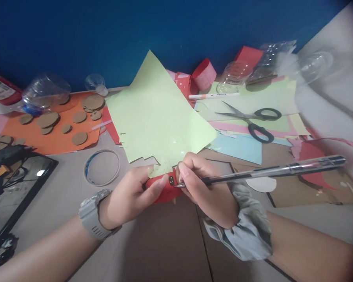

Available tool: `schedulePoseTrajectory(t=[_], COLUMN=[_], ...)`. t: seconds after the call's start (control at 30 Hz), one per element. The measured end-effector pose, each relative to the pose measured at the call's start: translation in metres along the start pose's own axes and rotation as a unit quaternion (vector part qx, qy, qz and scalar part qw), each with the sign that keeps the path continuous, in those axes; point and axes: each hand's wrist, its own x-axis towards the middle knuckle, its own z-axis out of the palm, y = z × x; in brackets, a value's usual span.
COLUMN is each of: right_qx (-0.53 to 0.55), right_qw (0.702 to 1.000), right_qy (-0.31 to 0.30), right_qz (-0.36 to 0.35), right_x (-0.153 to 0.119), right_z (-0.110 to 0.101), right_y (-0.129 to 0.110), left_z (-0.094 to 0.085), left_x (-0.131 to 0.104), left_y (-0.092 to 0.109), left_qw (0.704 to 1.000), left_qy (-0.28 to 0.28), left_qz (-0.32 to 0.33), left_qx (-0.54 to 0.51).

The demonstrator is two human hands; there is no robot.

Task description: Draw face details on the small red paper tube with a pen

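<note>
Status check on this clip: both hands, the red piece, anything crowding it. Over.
Left hand gripping red piece. Right hand holding pen, tip beside the black spot. Large green sheet just beyond the hands.

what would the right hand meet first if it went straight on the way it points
Probably the red piece held by the left hand: the right hand points across at it, and the tip of its pen seems on or very near it, though contact is hard to tell.

Free room left of tape roll [88, 165]
</note>
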Motion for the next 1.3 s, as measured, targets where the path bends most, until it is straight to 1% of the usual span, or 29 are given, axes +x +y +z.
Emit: schedulePoseTrajectory(t=[0.13,0.37,0.47,0.5,0.57,0.67,0.8,0.87,0.9,0.93,1.0,1.1,1.2,1.3], right_qx=[0.018,0.014,0.017,0.026,0.079,0.141,0.151,0.151,0.15,0.152,0.161,0.173,0.16,0.14], right_qw=[1.0,1.0,1.0,1.0,0.996,0.99,0.988,0.988,0.988,0.988,0.986,0.983,0.982,0.978], right_qy=[0.004,0.0,-0.002,-0.001,-0.006,-0.008,0.011,0.019,0.025,0.032,0.046,0.065,0.104,0.144], right_qz=[-0.001,0.007,0.007,0.009,0.027,0.025,-0.001,-0.007,-0.009,-0.011,-0.014,-0.005,-0.003,-0.059], right_x=[0.002,0.0,0.003,0.004,0.008,0.012,0.011,0.01,0.01,0.01,0.011,0.015,0.016,0.013], right_z=[0.0,-0.001,-0.001,0.0,0.001,0.001,-0.001,-0.002,-0.002,-0.002,-0.002,-0.002,-0.001,0.001], right_y=[0.0,0.002,0.0,-0.001,-0.002,-0.001,0.002,0.003,0.003,0.003,0.002,0.002,0.003,0.002], left_z=[0.0,0.002,0.001,0.001,0.0,0.0,0.001,0.001,0.001,0.0,-0.003,-0.004,-0.003,-0.002], left_x=[0.0,-0.001,-0.001,-0.001,0.0,0.0,-0.002,-0.004,-0.005,-0.006,-0.006,-0.005,-0.002,0.0], left_y=[0.0,-0.004,-0.004,-0.003,-0.001,0.001,-0.003,-0.006,-0.006,-0.007,-0.006,-0.003,-0.003,-0.004], left_qw=[1.0,1.0,1.0,1.0,0.999,0.997,0.991,0.982,0.977,0.976,0.979,0.985,0.987,0.986], left_qy=[0.002,0.019,0.01,0.005,-0.003,-0.015,0.002,0.002,-0.031,-0.043,-0.056,-0.044,-0.047,-0.065], left_qz=[0.006,0.007,0.015,0.02,0.026,0.025,0.018,0.014,0.003,0.0,0.025,0.033,0.04,0.049], left_qx=[0.003,0.001,-0.013,-0.021,-0.036,-0.066,-0.129,-0.189,-0.21,-0.214,-0.196,-0.166,-0.151,-0.146])
